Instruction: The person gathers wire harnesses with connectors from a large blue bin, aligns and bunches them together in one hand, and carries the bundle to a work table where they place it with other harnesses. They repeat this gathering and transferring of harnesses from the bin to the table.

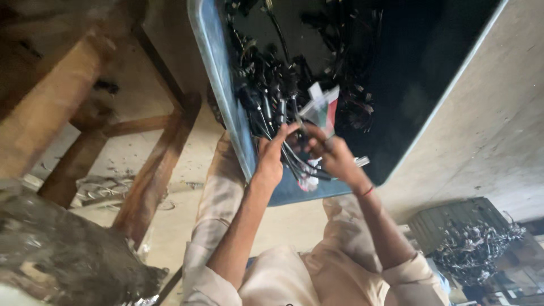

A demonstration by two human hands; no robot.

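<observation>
A blue tray [218, 85] with a dark inside holds a tangled heap of black wire harnesses [277, 85] with connectors. My left hand [271, 158] reaches over the tray's near rim, fingers pinching black wires at the edge of the heap. Close beside it, my right hand [334, 156] grips a bundle of the same wires. A white tag with red and green parts [321, 107] sticks up just above my right fingers. A red band circles my right wrist. The tray rests against my knees in beige trousers.
A wooden frame with thick legs [153, 164] stands to the left on a littered concrete floor. A dark rough lump [62, 255] lies at lower left. At lower right a crate [453, 226] holds another pile of black wiring [476, 249].
</observation>
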